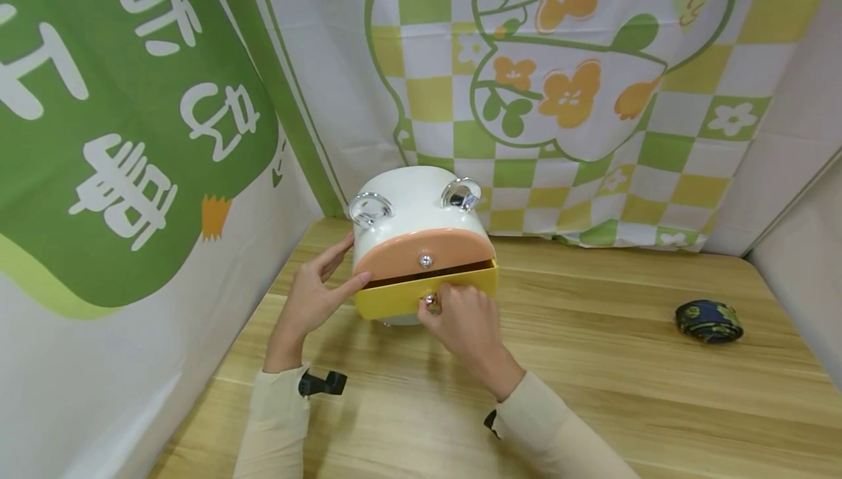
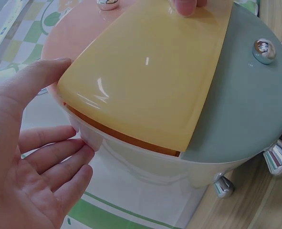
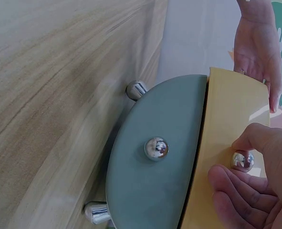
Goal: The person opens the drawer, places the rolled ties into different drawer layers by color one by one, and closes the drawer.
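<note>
A white rounded drawer box (image 1: 411, 197) with two silver ear-like loops stands on the table. Its yellow middle drawer (image 1: 395, 301) is pulled partly out, leaving a dark gap below the peach upper drawer (image 1: 388, 254). Thumb and fingers of my right hand (image 1: 467, 325) pinch the silver knob (image 3: 242, 161) on the yellow drawer. At the box's left side is my left hand (image 1: 309, 300); its thumb touches the front edge and its mostly straight fingers lie along the side wall. The grey-green lower drawer (image 3: 174, 119) is flush, its round knob (image 3: 156, 149) untouched.
On the right of the wooden table (image 1: 592, 391) lies a rolled dark patterned cloth (image 1: 709, 321). A checkered hanging cloth (image 1: 427, 99) falls behind the box, and a green-and-white printed one (image 1: 131, 172) hangs at left. Short silver feet (image 3: 137, 89) carry the box.
</note>
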A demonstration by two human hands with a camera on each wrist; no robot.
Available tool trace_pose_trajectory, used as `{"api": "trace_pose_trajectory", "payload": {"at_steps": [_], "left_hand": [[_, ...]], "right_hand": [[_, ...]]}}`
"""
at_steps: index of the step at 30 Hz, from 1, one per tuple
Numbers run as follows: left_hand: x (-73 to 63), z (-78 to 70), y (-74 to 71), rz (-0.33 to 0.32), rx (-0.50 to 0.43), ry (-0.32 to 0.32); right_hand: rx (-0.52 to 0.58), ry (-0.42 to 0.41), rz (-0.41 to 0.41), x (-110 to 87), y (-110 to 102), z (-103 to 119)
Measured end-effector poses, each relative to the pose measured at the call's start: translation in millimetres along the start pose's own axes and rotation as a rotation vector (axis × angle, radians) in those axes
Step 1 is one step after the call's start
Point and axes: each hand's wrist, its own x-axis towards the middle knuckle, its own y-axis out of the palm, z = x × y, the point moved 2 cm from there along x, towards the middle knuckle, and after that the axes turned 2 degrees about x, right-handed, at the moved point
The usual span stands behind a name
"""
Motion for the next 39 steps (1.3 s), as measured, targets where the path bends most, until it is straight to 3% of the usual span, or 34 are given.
{"api": "trace_pose_trajectory", "payload": {"at_steps": [8, 17, 24, 39], "left_hand": [[1.2, 0.0, 1.0, 0.003, -0.007, 0.01], [0.8, 0.4, 1.1, 0.004, -0.011, 0.011], [0.2, -0.1, 0.7, 0.001, -0.011, 0.011], [1.2, 1.5, 1.2, -0.002, -0.011, 0.023]], "right_hand": [[-0.009, 0.008, 0.01, 4.8, 3, 0], [-0.036, -0.015, -0.053, 7.2, 8, -1], [-0.06, -0.002, -0.002, 10.1, 8, 1], [-0.047, -0.019, -0.002, 12.4, 13, 1]]}}
